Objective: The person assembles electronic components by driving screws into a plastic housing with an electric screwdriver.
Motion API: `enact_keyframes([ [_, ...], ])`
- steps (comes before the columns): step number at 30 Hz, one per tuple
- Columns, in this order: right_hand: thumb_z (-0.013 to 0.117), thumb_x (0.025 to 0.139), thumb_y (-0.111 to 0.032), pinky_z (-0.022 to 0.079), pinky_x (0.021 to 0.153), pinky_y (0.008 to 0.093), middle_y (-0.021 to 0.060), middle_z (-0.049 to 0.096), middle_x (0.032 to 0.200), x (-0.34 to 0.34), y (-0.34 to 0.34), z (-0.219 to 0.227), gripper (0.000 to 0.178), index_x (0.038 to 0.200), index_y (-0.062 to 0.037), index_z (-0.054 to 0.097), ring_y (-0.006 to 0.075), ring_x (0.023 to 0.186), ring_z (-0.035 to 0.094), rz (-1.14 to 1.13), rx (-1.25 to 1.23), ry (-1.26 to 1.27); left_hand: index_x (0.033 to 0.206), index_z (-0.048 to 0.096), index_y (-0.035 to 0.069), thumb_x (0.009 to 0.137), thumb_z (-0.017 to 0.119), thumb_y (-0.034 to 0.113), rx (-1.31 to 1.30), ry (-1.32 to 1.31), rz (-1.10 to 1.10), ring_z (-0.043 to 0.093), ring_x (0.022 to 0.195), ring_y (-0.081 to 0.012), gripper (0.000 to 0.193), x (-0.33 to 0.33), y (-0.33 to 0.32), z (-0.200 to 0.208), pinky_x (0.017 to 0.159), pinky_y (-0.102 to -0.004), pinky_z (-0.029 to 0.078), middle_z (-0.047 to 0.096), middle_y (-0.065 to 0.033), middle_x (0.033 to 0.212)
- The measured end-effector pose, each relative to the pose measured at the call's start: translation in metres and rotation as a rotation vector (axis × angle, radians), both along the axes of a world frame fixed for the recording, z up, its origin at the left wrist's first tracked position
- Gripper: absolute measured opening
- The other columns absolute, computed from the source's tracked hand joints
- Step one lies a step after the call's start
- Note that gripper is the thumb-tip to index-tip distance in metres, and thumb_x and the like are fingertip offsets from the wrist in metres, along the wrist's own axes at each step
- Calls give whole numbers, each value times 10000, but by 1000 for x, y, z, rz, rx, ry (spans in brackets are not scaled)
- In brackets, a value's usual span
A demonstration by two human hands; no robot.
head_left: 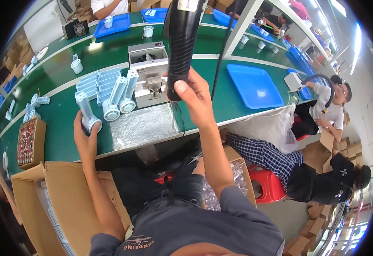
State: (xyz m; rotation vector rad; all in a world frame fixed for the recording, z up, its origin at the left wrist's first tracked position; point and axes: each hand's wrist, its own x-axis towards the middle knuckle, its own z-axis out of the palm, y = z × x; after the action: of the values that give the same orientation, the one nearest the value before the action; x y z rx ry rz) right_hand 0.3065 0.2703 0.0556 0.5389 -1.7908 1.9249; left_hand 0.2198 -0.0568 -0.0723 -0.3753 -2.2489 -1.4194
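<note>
The person wears a dark grey shirt with short sleeves and dark trousers. Small orange writing and a little picture sit on the shirt front. Both forearms and both hands are bare.

Open brown carton [62, 200] sits lower left by my knee; small box of red parts [29, 143] left; stacked cartons [323, 222] lower right.

A green bench [220, 91] (white-edged) carries a blue tray [254, 85], bubble wrap [146, 126] and pale-blue plastic parts [109, 87].
</note>
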Motion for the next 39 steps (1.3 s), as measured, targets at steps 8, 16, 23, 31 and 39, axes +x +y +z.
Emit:
enact_keyframes([
  [8, 553, 1017, -344, 539, 610, 371, 192, 646, 887, 11, -12, 24, 554, 1398, 33, 413, 246, 693, 654, 273, -209, 176, 1330, 595, 17, 865, 825, 127, 345, -130, -428, 593, 1182, -197, 530, 63, 66, 17, 1054, -368, 447, 626, -95, 1270],
  [16, 423, 1073, -399, 512, 719, 463, 188, 595, 988, -9, 5, 31, 484, 1283, 32, 489, 324, 841, 619, 127, -182, 147, 1321, 597, 4, 820, 850, 172, 52, -22, -525, 636, 1039, -307, 586, 40, 132, 12, 929, -354, 498, 636, -149, 1159],
  [23, 468, 1094, -337, 544, 601, 331, 156, 627, 866, -19, -14, 54, 443, 1340, 32, 468, 205, 694, 652, 264, -550, 116, 1307, 575, -51, 838, 854, 166, 48, -94, -569, 622, 1085, -227, 587, 33, 139, 13, 983, -341, 477, 647, -134, 1184],
  [31, 473, 1107, -412, 504, 433, 284, 114, 606, 745, -39, -25, 61, 409, 1119, -7, 529, 182, 518, 609, -10, -546, 198, 1287, 596, -14, 815, 858, 215, 16, -63, -373, 663, 1004, -337, 587, 51, 140, 17, 879, -379, 526, 652, -173, 1148],
  [39, 655, 1028, -258, 478, 450, 282, 89, 572, 620, -38, -17, 66, 265, 1033, 1, 599, 167, 478, 577, -383, -118, 260, 1278, 608, 0, 804, 862, 236, -13, 11, -376, 679, 1042, -372, 587, 46, 144, 16, 877, -390, 545, 653, -173, 1183],
])
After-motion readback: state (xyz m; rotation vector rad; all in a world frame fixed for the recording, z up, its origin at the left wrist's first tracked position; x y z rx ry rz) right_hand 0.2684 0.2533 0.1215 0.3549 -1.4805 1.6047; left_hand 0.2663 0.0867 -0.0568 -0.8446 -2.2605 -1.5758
